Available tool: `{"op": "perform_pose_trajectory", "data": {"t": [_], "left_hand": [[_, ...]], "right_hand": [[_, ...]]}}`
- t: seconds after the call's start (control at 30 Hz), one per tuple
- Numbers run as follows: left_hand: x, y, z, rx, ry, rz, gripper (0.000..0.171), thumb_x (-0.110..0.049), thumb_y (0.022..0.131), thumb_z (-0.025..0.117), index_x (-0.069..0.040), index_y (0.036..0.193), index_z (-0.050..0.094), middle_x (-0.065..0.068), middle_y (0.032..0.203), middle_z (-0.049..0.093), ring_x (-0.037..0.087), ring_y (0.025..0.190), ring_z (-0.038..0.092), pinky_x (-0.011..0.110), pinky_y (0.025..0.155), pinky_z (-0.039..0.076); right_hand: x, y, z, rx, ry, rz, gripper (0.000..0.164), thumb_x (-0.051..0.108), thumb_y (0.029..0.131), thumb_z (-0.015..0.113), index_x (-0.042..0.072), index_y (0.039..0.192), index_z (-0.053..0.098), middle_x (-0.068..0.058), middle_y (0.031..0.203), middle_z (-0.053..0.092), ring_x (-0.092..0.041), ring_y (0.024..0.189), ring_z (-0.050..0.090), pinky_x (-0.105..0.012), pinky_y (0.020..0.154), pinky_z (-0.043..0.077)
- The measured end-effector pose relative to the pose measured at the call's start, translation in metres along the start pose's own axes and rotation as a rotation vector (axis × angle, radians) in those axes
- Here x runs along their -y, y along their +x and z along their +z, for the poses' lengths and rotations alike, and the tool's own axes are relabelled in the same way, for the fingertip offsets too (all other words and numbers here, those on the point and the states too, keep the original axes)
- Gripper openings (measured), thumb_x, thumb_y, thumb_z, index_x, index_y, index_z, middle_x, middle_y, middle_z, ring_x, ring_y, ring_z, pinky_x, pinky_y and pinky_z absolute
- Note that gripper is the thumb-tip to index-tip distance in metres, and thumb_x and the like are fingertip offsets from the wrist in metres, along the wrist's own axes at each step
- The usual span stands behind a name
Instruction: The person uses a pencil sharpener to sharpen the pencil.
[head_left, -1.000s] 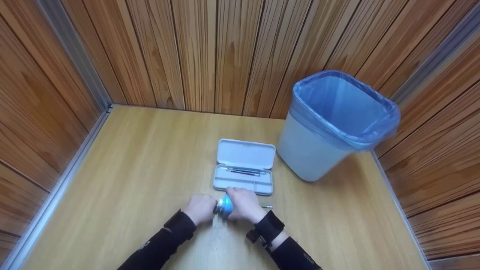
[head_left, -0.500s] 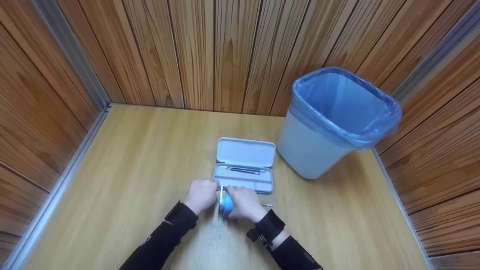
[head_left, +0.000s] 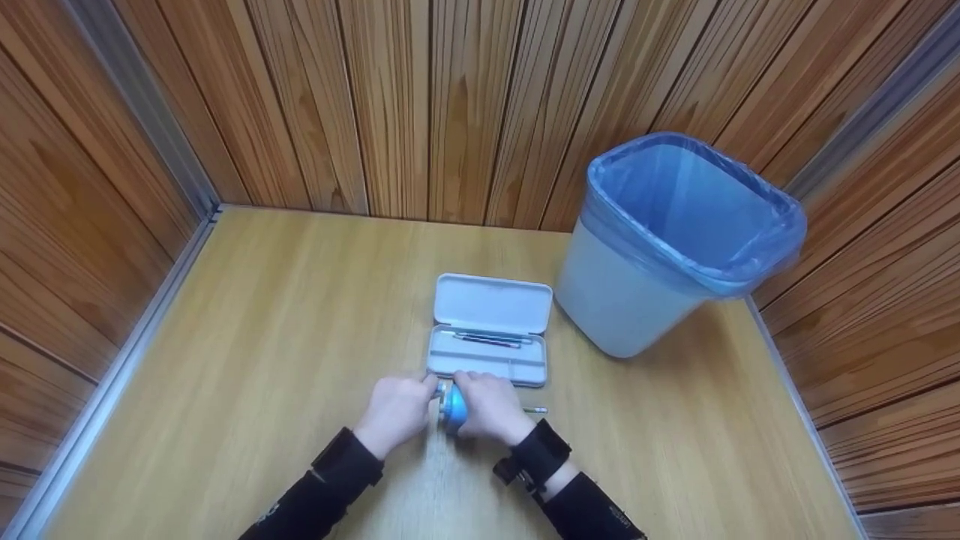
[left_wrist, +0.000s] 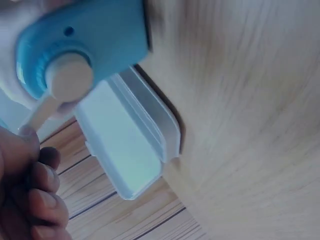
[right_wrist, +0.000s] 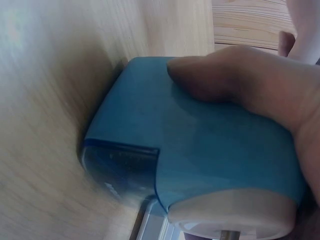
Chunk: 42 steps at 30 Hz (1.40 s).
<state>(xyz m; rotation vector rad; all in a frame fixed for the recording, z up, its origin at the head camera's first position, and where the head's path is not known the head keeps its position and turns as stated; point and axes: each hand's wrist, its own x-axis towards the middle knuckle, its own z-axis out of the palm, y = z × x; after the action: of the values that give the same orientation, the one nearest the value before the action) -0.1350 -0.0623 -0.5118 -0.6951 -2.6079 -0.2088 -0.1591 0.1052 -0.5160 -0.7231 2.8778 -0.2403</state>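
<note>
A blue hand-crank pencil sharpener [head_left: 455,409] stands on the table at the front middle. My right hand [head_left: 489,406] grips its body from above; the right wrist view shows the thumb pressed along the blue housing [right_wrist: 135,100]. With my left hand [head_left: 397,411] I pinch the end of the pale crank [left_wrist: 44,111], which slants away from its round hub in the left wrist view. A pencil [head_left: 535,409] sticks out on the sharpener's right side, its rest hidden by my right hand. Behind it lies an open white pencil case [head_left: 491,304] holding several pencils [head_left: 487,340].
A whitish waste bin [head_left: 626,292] lined with a blue bag [head_left: 690,210] stands at the back right. Wood-panelled walls [head_left: 390,105] close off the back and both sides of the wooden table [head_left: 300,300].
My left hand has circled with the crank, first up and away, then back down toward me. My right hand keeps its grip on the sharpener in the same place.
</note>
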Motion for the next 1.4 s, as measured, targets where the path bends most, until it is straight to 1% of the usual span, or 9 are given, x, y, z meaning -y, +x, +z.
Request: {"op": "perform_pose_trajectory", "data": {"t": [0.1, 0.2, 0.4, 0.57, 0.7, 0.9, 1.13, 1.3, 1.4], "left_hand": [[-0.004, -0.01, -0.004, -0.002, -0.038, 0.024, 0.008, -0.016, 0.073, 0.067, -0.012, 0.078, 0.063, -0.002, 0.06, 0.055, 0.01, 0.046, 0.043, 0.022, 0.043, 0.031], [-0.007, -0.019, -0.006, 0.045, -0.085, 0.034, 0.006, -0.018, 0.076, 0.066, -0.013, 0.076, 0.063, -0.003, 0.06, 0.055, 0.008, 0.047, 0.042, 0.021, 0.043, 0.031], [-0.01, -0.03, -0.001, 0.251, -0.163, 0.01, 0.007, -0.018, 0.076, 0.068, -0.015, 0.071, 0.064, -0.004, 0.057, 0.055, 0.008, 0.047, 0.043, 0.022, 0.045, 0.032], [-0.01, -0.034, 0.017, 0.397, -0.149, -0.061, 0.011, -0.015, 0.07, 0.069, -0.015, 0.063, 0.06, -0.004, 0.057, 0.055, 0.011, 0.05, 0.046, 0.027, 0.047, 0.037], [-0.008, -0.027, 0.031, 0.412, -0.077, -0.101, 0.016, -0.016, 0.067, 0.069, -0.014, 0.058, 0.056, -0.001, 0.056, 0.055, 0.014, 0.05, 0.048, 0.031, 0.046, 0.038], [-0.005, -0.006, 0.043, 0.47, 0.035, -0.118, 0.009, -0.019, 0.073, 0.063, -0.013, 0.066, 0.06, 0.002, 0.065, 0.061, 0.017, 0.06, 0.057, 0.036, 0.051, 0.045], [-0.001, -0.005, 0.049, 0.418, 0.048, -0.086, 0.011, -0.022, 0.07, 0.065, -0.013, 0.065, 0.062, 0.003, 0.062, 0.062, 0.019, 0.056, 0.057, 0.037, 0.045, 0.042], [0.007, -0.008, 0.037, 0.428, -0.027, -0.103, 0.025, -0.034, 0.069, 0.073, -0.012, 0.069, 0.061, 0.002, 0.062, 0.059, 0.018, 0.056, 0.054, 0.036, 0.047, 0.04], [0.011, -0.007, 0.019, 0.443, -0.084, -0.143, 0.042, -0.04, 0.066, 0.077, -0.007, 0.087, 0.063, 0.005, 0.076, 0.061, 0.021, 0.065, 0.058, 0.037, 0.054, 0.045]], "right_hand": [[-0.001, -0.001, 0.0, -0.026, -0.008, -0.018, 0.059, 0.034, 0.054, 0.083, 0.017, 0.103, 0.053, 0.002, 0.087, 0.063, -0.017, 0.073, 0.058, -0.028, 0.06, 0.043], [-0.002, -0.001, 0.0, -0.044, -0.012, -0.034, 0.057, 0.034, 0.054, 0.082, 0.016, 0.099, 0.053, 0.002, 0.084, 0.061, -0.015, 0.07, 0.056, -0.026, 0.057, 0.04], [-0.001, -0.001, 0.001, -0.05, -0.025, -0.042, 0.06, 0.035, 0.052, 0.082, 0.016, 0.101, 0.053, 0.002, 0.084, 0.061, -0.016, 0.07, 0.056, -0.028, 0.058, 0.042], [0.001, 0.0, 0.002, -0.035, -0.029, -0.048, 0.06, 0.035, 0.053, 0.082, 0.017, 0.102, 0.052, 0.002, 0.085, 0.061, -0.016, 0.072, 0.057, -0.028, 0.058, 0.042], [0.001, 0.0, 0.001, -0.032, -0.023, -0.058, 0.057, 0.034, 0.054, 0.08, 0.018, 0.1, 0.051, 0.003, 0.083, 0.06, -0.015, 0.07, 0.056, -0.027, 0.057, 0.04], [-0.001, -0.001, -0.002, -0.035, -0.032, -0.047, 0.056, 0.035, 0.054, 0.08, 0.018, 0.099, 0.051, 0.003, 0.082, 0.06, -0.015, 0.069, 0.056, -0.028, 0.056, 0.039], [-0.009, -0.006, -0.005, -0.052, 0.11, -0.102, 0.089, 0.049, 0.056, 0.08, 0.022, 0.131, 0.041, -0.004, 0.119, 0.057, -0.024, 0.105, 0.056, -0.047, 0.082, 0.044], [-0.031, -0.017, -0.014, -0.102, 0.264, -0.13, 0.096, 0.045, 0.058, 0.08, 0.026, 0.139, 0.031, -0.007, 0.135, 0.045, -0.031, 0.123, 0.043, -0.062, 0.096, 0.031], [-0.049, -0.031, -0.02, -0.108, 0.281, -0.099, 0.092, 0.04, 0.059, 0.081, 0.022, 0.138, 0.036, -0.008, 0.135, 0.046, -0.032, 0.124, 0.043, -0.063, 0.098, 0.029]]}}
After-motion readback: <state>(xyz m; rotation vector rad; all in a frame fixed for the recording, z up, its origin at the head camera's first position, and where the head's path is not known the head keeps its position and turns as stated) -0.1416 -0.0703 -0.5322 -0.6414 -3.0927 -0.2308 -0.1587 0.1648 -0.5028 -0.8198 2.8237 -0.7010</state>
